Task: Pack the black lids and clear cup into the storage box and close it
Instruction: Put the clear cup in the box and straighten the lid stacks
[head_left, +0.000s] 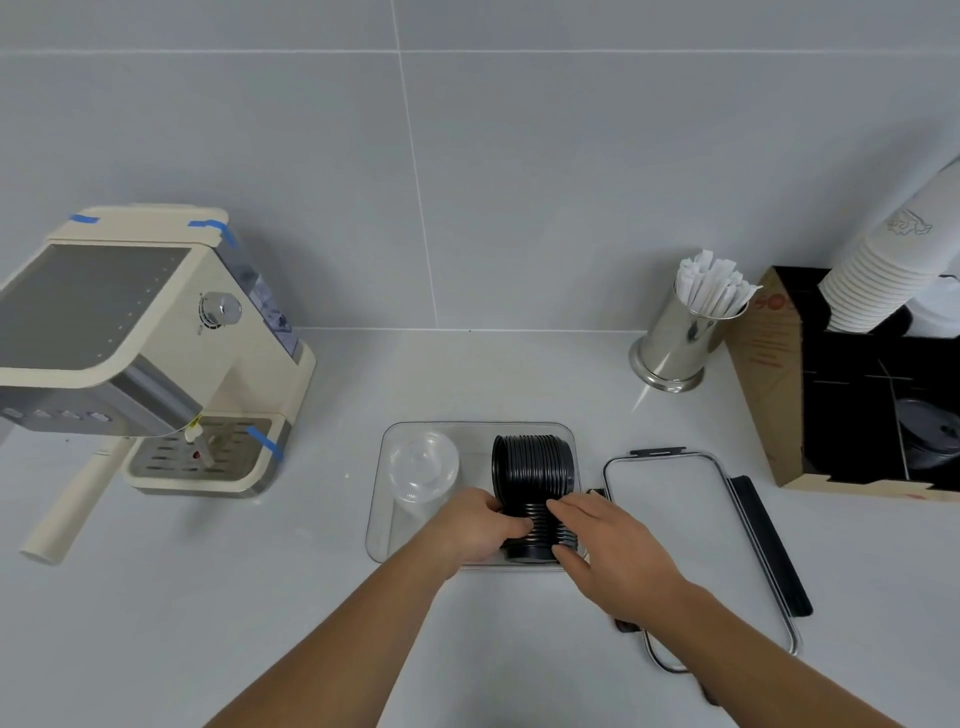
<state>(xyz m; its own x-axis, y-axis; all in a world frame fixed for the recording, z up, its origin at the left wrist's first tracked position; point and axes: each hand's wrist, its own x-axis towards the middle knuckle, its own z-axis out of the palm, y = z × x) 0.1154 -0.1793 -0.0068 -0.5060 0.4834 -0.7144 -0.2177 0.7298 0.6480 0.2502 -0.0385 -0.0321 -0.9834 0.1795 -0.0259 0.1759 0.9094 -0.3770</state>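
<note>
Nearest, two bare forearms reach in from the bottom edge toward the clear rectangular plastic storage box (378, 499), taken as landmark. Just right of the box, flat on the pale grey counter (260, 597), lies the clear box cover with black side latches (691, 525); the right forearm crosses its near left corner and hides that part.

Inside the box, right half: a row of ribbed black round plastic lids (535, 470), stacked on edge and running front to back. Left hand (480, 522) is curled against the left side of the near end of the row, fingers closed on the lids. Right hand (610, 540) presses the right side of the same near end, fingers extended over the top, thumb low at the front. Both hands grip the row between them and cover its near end.

Inside the box, left half: a clear plastic cup with domed top (422, 467), just left of the lids and just beyond the left hand, not touched.

Left of the box, well apart: cream espresso machine with blue tape strips (150, 332). Beyond and right of the box: steel cylinder holding white paper-wrapped straws (680, 338). Far right: brown cardboard organiser with black interior (769, 384), white paper cups (883, 280) stacked above it. Grey tiled wall (467, 156) behind.
</note>
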